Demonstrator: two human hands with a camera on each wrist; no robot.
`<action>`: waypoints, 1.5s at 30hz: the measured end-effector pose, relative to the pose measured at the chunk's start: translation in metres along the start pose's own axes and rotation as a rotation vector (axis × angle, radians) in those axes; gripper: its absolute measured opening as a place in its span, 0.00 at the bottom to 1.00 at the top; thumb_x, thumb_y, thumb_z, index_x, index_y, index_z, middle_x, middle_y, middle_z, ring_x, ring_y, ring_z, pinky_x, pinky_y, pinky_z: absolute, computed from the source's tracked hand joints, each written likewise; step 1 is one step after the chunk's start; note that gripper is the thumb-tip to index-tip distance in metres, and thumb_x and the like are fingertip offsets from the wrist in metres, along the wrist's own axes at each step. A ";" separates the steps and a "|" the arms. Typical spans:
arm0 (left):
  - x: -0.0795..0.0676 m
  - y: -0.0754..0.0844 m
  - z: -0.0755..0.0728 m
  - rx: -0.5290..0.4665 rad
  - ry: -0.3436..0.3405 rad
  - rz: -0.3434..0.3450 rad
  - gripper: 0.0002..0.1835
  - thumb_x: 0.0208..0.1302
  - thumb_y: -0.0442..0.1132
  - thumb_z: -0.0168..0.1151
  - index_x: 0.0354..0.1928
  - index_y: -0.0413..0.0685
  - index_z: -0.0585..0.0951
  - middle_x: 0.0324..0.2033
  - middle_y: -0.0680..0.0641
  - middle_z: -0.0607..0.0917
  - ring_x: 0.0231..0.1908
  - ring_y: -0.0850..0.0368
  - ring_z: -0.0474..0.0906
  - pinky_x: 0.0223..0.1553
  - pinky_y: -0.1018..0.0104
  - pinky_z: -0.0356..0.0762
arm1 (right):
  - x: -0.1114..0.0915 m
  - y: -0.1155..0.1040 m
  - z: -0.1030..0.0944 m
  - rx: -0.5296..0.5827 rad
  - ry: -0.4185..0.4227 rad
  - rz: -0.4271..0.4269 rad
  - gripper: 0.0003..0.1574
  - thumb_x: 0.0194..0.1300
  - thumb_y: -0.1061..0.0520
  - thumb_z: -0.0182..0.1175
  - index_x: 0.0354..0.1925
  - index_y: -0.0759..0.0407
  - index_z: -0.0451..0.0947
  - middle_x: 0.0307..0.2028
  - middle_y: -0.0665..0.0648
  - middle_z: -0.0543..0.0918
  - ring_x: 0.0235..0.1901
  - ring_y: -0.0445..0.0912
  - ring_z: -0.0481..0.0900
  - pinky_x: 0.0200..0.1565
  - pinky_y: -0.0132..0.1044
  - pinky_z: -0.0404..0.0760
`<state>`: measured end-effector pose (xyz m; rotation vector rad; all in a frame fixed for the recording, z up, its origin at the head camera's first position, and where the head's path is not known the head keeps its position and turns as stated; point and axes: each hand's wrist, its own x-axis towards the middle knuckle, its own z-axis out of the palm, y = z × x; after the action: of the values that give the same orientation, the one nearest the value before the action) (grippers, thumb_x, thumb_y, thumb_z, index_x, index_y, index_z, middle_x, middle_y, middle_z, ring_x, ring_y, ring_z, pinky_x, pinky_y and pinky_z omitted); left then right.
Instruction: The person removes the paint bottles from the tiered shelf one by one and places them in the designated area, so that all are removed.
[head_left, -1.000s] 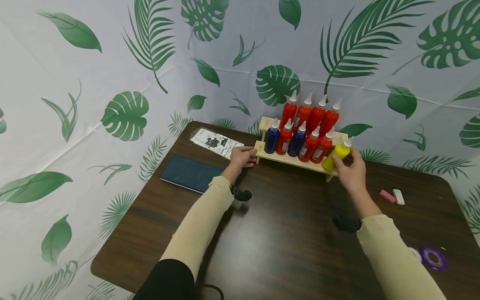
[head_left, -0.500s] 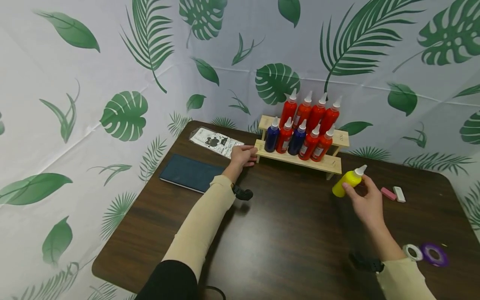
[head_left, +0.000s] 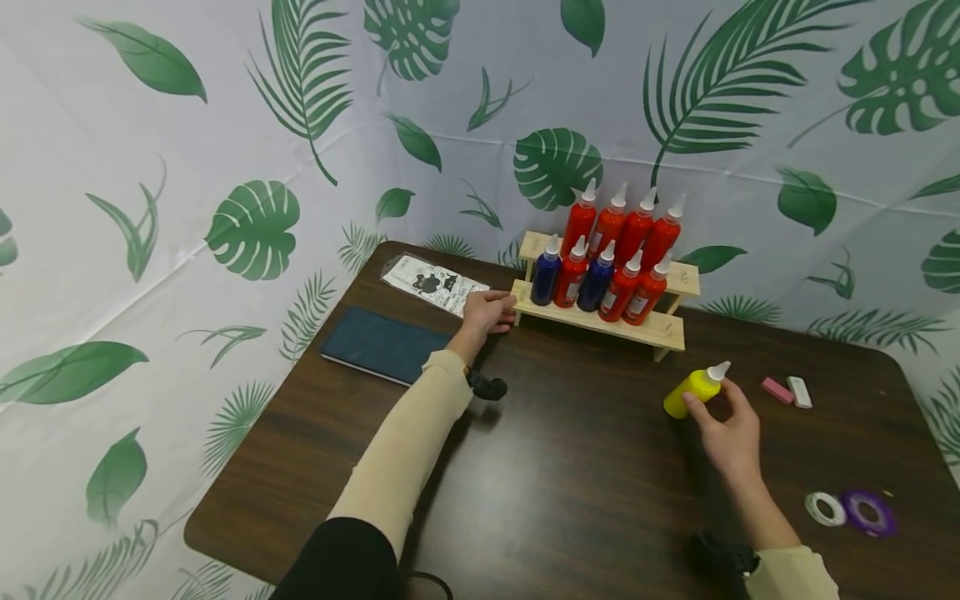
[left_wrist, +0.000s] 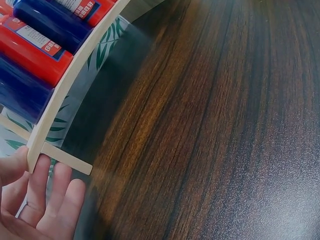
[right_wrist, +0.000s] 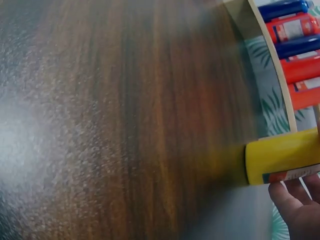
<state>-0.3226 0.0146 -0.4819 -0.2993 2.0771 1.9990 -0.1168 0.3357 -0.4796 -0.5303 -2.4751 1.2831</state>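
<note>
A yellow squeeze bottle (head_left: 692, 393) with a white nozzle cap is in my right hand (head_left: 731, 433), pinched between thumb and fingers and tilted, in front of the rack's right end. In the right wrist view the yellow bottle (right_wrist: 280, 156) lies across the right edge with fingertips beneath it. My left hand (head_left: 485, 313) holds the left end of the two-tier wooden rack (head_left: 630, 329); the left wrist view shows thumb and fingers pinching the end of its lower shelf (left_wrist: 50, 117). Red and blue bottles stand on the lower tier, among them a blue bottle (head_left: 545, 279); red bottles (head_left: 579, 223) fill the upper one.
Left of the rack are a dark blue notebook (head_left: 386, 343) and a flat packet with black-and-white print (head_left: 427, 285). To the right lie a pink eraser (head_left: 777, 390), a white eraser (head_left: 799, 392), a white tape roll (head_left: 826, 508) and a purple tape roll (head_left: 868, 512).
The yellow bottle has left the right end of the lower shelf and come toward me in my right hand, lower and slightly right. My left hand has stayed on the rack.
</note>
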 end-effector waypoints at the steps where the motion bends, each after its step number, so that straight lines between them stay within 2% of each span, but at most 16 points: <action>1: 0.000 0.000 0.000 -0.001 -0.002 -0.002 0.16 0.62 0.41 0.65 0.51 0.44 0.83 0.36 0.41 0.87 0.39 0.46 0.85 0.32 0.62 0.85 | 0.000 0.001 0.000 -0.002 -0.002 -0.003 0.37 0.67 0.49 0.60 0.67 0.64 0.63 0.62 0.68 0.71 0.61 0.60 0.68 0.61 0.59 0.67; 9: 0.002 -0.001 0.000 -0.003 -0.002 -0.017 0.16 0.62 0.42 0.66 0.51 0.44 0.83 0.35 0.42 0.87 0.39 0.47 0.85 0.32 0.62 0.85 | 0.001 0.003 0.001 -0.022 -0.008 -0.019 0.38 0.66 0.50 0.61 0.67 0.63 0.62 0.62 0.66 0.70 0.61 0.60 0.68 0.60 0.57 0.68; 13: 0.002 -0.002 0.000 -0.006 -0.009 -0.028 0.16 0.62 0.41 0.66 0.50 0.45 0.83 0.35 0.42 0.87 0.38 0.48 0.85 0.30 0.64 0.85 | -0.001 -0.008 -0.005 -0.010 0.011 -0.027 0.39 0.63 0.55 0.65 0.68 0.61 0.62 0.61 0.66 0.71 0.60 0.58 0.70 0.60 0.43 0.73; 15: 0.002 -0.003 0.000 -0.009 -0.011 -0.021 0.16 0.62 0.42 0.66 0.50 0.45 0.83 0.35 0.42 0.87 0.38 0.48 0.85 0.30 0.63 0.85 | -0.002 -0.020 -0.011 -0.044 0.035 -0.072 0.40 0.61 0.56 0.66 0.68 0.57 0.63 0.61 0.63 0.73 0.59 0.56 0.72 0.59 0.37 0.74; 17: 0.002 -0.002 0.000 -0.011 -0.011 -0.013 0.16 0.62 0.42 0.66 0.50 0.45 0.83 0.35 0.42 0.87 0.39 0.47 0.85 0.31 0.63 0.85 | 0.000 -0.036 -0.018 -0.104 0.065 -0.162 0.41 0.59 0.57 0.68 0.68 0.55 0.64 0.60 0.62 0.74 0.57 0.56 0.73 0.58 0.40 0.75; 21: 0.001 -0.002 0.000 -0.009 0.005 -0.028 0.16 0.61 0.42 0.67 0.49 0.45 0.83 0.34 0.43 0.87 0.39 0.47 0.85 0.32 0.61 0.85 | 0.008 -0.074 -0.029 -0.234 0.094 -0.365 0.41 0.59 0.57 0.68 0.68 0.56 0.64 0.61 0.65 0.73 0.57 0.61 0.71 0.58 0.57 0.70; 24: 0.001 -0.001 -0.001 -0.002 0.018 -0.036 0.15 0.61 0.41 0.67 0.49 0.45 0.84 0.34 0.42 0.87 0.39 0.47 0.85 0.33 0.60 0.85 | 0.022 -0.101 -0.028 -0.296 0.055 -0.418 0.41 0.62 0.54 0.65 0.69 0.58 0.62 0.61 0.68 0.70 0.58 0.65 0.68 0.57 0.64 0.66; 26: 0.001 0.000 -0.001 0.003 0.027 -0.027 0.15 0.61 0.41 0.66 0.49 0.44 0.84 0.34 0.42 0.87 0.39 0.47 0.85 0.34 0.58 0.85 | 0.035 -0.115 -0.023 -0.340 -0.018 -0.377 0.42 0.64 0.49 0.62 0.71 0.59 0.58 0.63 0.70 0.68 0.59 0.66 0.66 0.58 0.66 0.64; 29: 0.001 0.001 0.000 0.011 0.030 -0.010 0.15 0.62 0.41 0.66 0.50 0.44 0.83 0.35 0.41 0.87 0.39 0.47 0.85 0.37 0.55 0.85 | 0.057 -0.127 -0.011 -0.369 -0.160 -0.271 0.46 0.67 0.44 0.57 0.73 0.61 0.52 0.64 0.72 0.65 0.60 0.67 0.66 0.57 0.67 0.65; 31: 0.001 0.001 0.001 0.015 0.026 -0.004 0.15 0.62 0.41 0.66 0.50 0.44 0.83 0.35 0.41 0.87 0.39 0.46 0.85 0.38 0.54 0.84 | 0.070 -0.130 -0.001 -0.355 -0.245 -0.197 0.48 0.67 0.42 0.56 0.74 0.61 0.48 0.65 0.73 0.64 0.61 0.68 0.65 0.57 0.65 0.67; 33: 0.002 0.001 0.001 0.019 0.022 -0.003 0.15 0.62 0.41 0.65 0.50 0.44 0.83 0.35 0.41 0.87 0.38 0.47 0.85 0.38 0.54 0.84 | 0.080 -0.129 0.007 -0.312 -0.291 -0.146 0.49 0.68 0.42 0.55 0.74 0.62 0.46 0.64 0.74 0.64 0.61 0.68 0.66 0.57 0.63 0.69; 35: 0.002 0.001 0.002 0.021 0.018 0.000 0.15 0.62 0.41 0.65 0.50 0.44 0.83 0.34 0.42 0.87 0.38 0.47 0.85 0.38 0.54 0.84 | 0.088 -0.126 0.015 -0.259 -0.294 -0.115 0.48 0.69 0.42 0.54 0.74 0.63 0.47 0.64 0.74 0.65 0.61 0.67 0.67 0.58 0.61 0.70; 39: 0.003 0.001 0.002 0.019 0.021 0.006 0.15 0.62 0.41 0.66 0.49 0.44 0.84 0.32 0.43 0.87 0.36 0.49 0.86 0.36 0.55 0.85 | 0.097 -0.120 0.030 -0.156 -0.244 -0.090 0.45 0.69 0.45 0.55 0.73 0.62 0.49 0.63 0.72 0.68 0.60 0.65 0.69 0.60 0.58 0.70; 45: 0.006 0.000 0.001 0.026 0.021 -0.013 0.15 0.62 0.42 0.66 0.49 0.45 0.84 0.32 0.43 0.87 0.35 0.50 0.86 0.37 0.55 0.85 | 0.102 -0.114 0.045 -0.140 -0.151 -0.109 0.39 0.69 0.51 0.56 0.71 0.62 0.54 0.59 0.71 0.72 0.56 0.62 0.72 0.58 0.55 0.73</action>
<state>-0.3279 0.0160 -0.4837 -0.3288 2.1071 1.9680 -0.2472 0.2887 -0.4003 -0.3366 -2.6915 1.1535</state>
